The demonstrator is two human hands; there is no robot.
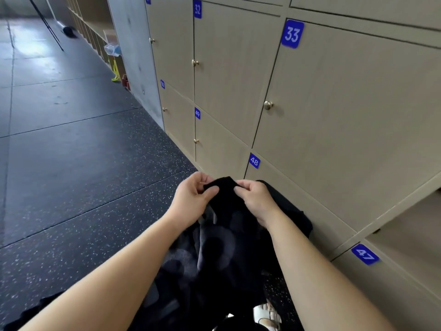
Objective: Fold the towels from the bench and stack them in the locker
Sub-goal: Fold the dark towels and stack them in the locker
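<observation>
Pinching the top edge of the black towel (226, 247) with both hands, just in front of the body. Gripping with the left hand (191, 197), thumb pressed against curled fingers on a fold of the hem. Gripping likewise with the right hand (256, 199), thumb and forefinger closed on the same edge. Holding the two hands close together, with only a short peak of cloth between them. Letting the rest hang bunched and creased below the hands, between the forearms, down toward the speckled floor (95, 187). Not being able to tell whether touching the floor, nor whether holding one towel or several, given the greyer patches lower down.

Judging the step in hand as finding the edge and opening the towel out ahead of the first fold. For doing it well, probably:

- Walking the pinches apart along the hem, each hand toward its own side, until reaching both corners.
- Drawing the edge taut and level.
- Raising the hands enough for the cloth to hang flat and free of the floor.
- Giving a light shake to drop the creases.
- Only then bringing corner to corner.

Risking a lopsided fold by starting from the middle of the edge, as gripped now.

Noting the open locker compartment (410, 225) well to the right of the right hand, past closed door 48 (322, 206) just ahead of the hands. Seeing no bench in view.
</observation>
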